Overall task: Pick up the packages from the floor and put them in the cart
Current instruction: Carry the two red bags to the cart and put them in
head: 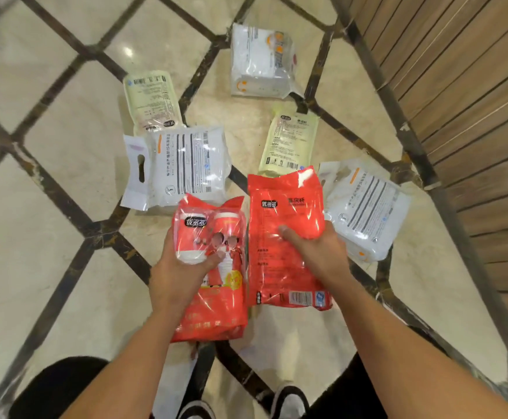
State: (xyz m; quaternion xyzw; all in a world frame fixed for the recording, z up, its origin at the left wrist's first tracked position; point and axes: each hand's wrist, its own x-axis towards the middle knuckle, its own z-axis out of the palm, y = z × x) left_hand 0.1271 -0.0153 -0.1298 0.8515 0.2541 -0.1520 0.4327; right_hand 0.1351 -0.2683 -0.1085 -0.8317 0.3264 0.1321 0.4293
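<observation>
Two red packages of paper cups are in my hands above the floor. My left hand (pixel 180 273) grips the left red package (pixel 213 297), thumb across its front. My right hand (pixel 316 252) grips the right red package (pixel 283 207), whose barcode side faces me. On the floor beyond lie several more packages: two white ones (pixel 183 164) (pixel 364 207), two pale yellow ones (pixel 152 101) (pixel 289 140) and a clear white one (pixel 261 62) farthest away. No cart is in view.
The floor is glossy cream marble with dark diagonal bands (pixel 65 204). A slatted wooden wall (pixel 473 101) runs along the right side. My dark trousers and black shoes (pixel 289 400) show at the bottom edge.
</observation>
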